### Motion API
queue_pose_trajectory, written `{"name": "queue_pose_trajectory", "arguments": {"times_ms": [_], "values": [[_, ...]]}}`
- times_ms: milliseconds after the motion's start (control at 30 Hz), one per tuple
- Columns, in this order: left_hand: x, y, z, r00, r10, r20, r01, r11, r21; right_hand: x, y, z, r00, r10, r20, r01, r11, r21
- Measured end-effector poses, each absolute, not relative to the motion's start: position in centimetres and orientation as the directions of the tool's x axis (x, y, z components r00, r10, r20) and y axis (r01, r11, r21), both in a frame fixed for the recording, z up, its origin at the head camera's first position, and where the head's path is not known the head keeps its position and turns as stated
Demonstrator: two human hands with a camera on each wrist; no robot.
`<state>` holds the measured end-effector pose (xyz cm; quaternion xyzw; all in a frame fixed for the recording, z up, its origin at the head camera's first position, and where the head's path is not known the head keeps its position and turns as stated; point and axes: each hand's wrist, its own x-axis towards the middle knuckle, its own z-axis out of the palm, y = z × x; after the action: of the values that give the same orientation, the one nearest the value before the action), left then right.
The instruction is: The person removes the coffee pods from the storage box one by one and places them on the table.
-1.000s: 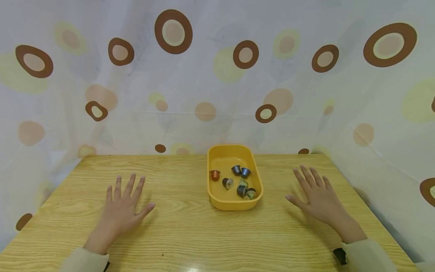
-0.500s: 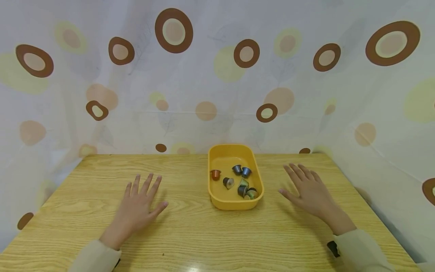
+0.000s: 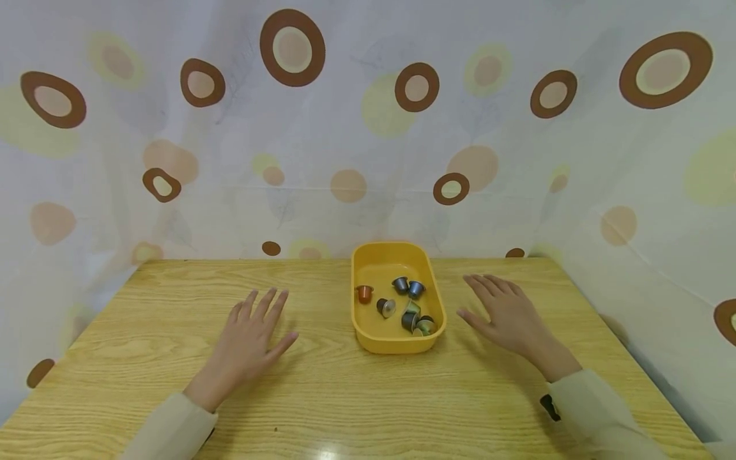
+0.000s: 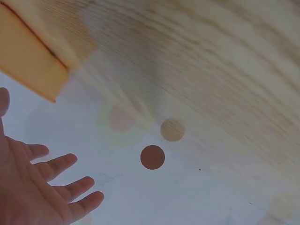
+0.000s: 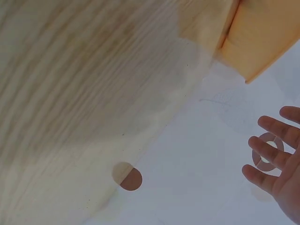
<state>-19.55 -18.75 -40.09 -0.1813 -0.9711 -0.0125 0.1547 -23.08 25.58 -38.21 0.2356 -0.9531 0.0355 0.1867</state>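
Note:
A yellow plastic bin stands on the table toward its far edge. Inside lie several coffee capsules: an orange-brown capsule by the left wall, a dark capsule with a pale lid, two bluish ones at the right such as the blue capsule, and a cluster of dark and green ones near the front. My left hand hovers left of the bin, fingers spread and holding nothing. To the bin's right, my right hand is held with fingers extended, nearer the bin than the left, touching nothing.
The wood-grain table spreads out around the bin. A white curtain with brown and pastel circles closes off the back and both sides. The bin's wall also shows in the left wrist view and right wrist view.
Both hands have moved inward toward the bin, the left one to the right and the right one to the left. The bin and its capsules stay in place.

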Motion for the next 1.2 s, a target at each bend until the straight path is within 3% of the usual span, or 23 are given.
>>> {"name": "queue_pose_trajectory", "arguments": {"times_ms": [467, 867, 1200], "values": [[-20.8, -17.2, -39.0, -0.858, 0.387, 0.337, 0.408, 0.913, -0.010, -24.8, 24.0, -38.2, -0.754, -0.479, 0.449, -0.514, 0.856, 0.049], [-21.7, -15.5, -38.2, -0.841, 0.403, 0.362, 0.439, 0.898, 0.019, -26.2, 23.0, -37.9, -0.755, -0.491, 0.434, -0.531, 0.846, 0.034], [-22.8, -14.1, -38.2, -0.853, 0.413, 0.320, 0.453, 0.890, 0.057, -27.4, 22.4, -37.9, -0.793, -0.474, 0.383, -0.509, 0.861, 0.011]]}}
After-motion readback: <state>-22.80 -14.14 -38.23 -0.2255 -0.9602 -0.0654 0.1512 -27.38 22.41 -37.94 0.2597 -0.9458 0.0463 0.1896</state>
